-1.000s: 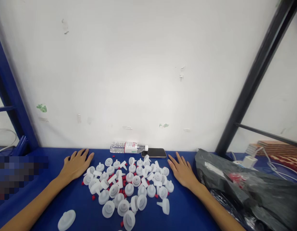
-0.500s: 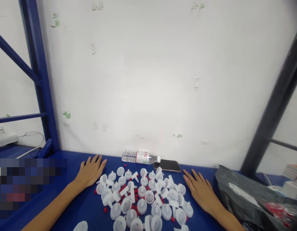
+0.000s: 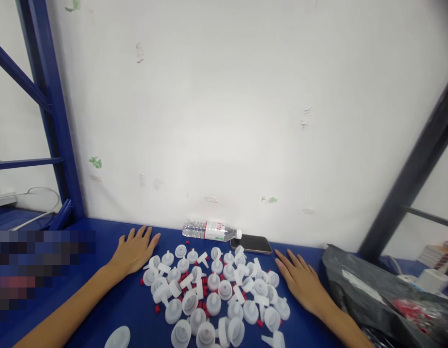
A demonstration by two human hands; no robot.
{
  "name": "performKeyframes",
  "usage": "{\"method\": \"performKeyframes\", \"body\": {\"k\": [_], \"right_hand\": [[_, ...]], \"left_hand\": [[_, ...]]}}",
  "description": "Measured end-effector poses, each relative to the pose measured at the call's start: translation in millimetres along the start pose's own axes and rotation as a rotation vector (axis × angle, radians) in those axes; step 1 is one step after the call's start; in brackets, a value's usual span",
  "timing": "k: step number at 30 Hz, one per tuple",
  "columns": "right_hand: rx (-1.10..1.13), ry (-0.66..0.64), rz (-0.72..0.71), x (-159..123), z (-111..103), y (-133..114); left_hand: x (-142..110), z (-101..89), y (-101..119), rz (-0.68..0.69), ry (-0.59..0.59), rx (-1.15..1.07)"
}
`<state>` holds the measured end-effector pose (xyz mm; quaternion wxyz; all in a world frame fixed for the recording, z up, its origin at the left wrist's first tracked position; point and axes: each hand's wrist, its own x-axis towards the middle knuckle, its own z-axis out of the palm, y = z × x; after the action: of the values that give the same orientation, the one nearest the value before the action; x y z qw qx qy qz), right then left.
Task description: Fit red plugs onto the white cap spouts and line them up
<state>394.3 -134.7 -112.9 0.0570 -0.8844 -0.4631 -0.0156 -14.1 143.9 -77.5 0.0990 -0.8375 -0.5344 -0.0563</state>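
Observation:
My left hand (image 3: 135, 251) lies flat on the blue table, palm down with fingers spread, left of a pile of white plastic nozzle caps (image 3: 214, 303). On the pile's other side my right hand (image 3: 300, 278) rests flat too, fingers stretched out and nothing in it. The caps lie scattered at many angles, some showing their hollow undersides, others with the spout up. Small red tips (image 3: 157, 309) are strewn among and under them. One white round piece (image 3: 118, 337) sits apart at the near left, partly cut off by the frame's edge.
A clear water bottle (image 3: 211, 230) lies on its side by the wall, its cap end over a dark phone (image 3: 251, 243). A grey plastic bag (image 3: 369, 295) with red pieces showing lies at the right. Blue posts (image 3: 53, 96) rise at the left.
The camera view has tilted slightly, so the table edge and objects appear a little higher. Both hands stay flat in the same places, and the caps have not moved.

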Motion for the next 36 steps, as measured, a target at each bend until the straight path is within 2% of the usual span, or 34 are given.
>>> {"method": "performKeyframes", "body": {"k": [12,36], "right_hand": [[-0.011,-0.037,0.009,-5,-10,-5],[-0.018,-0.035,0.002,-5,-12,-6]], "left_hand": [[2,0.0,0,0.005,-0.003,0.011],[6,8.2,-4,0.014,-0.013,0.039]]}}
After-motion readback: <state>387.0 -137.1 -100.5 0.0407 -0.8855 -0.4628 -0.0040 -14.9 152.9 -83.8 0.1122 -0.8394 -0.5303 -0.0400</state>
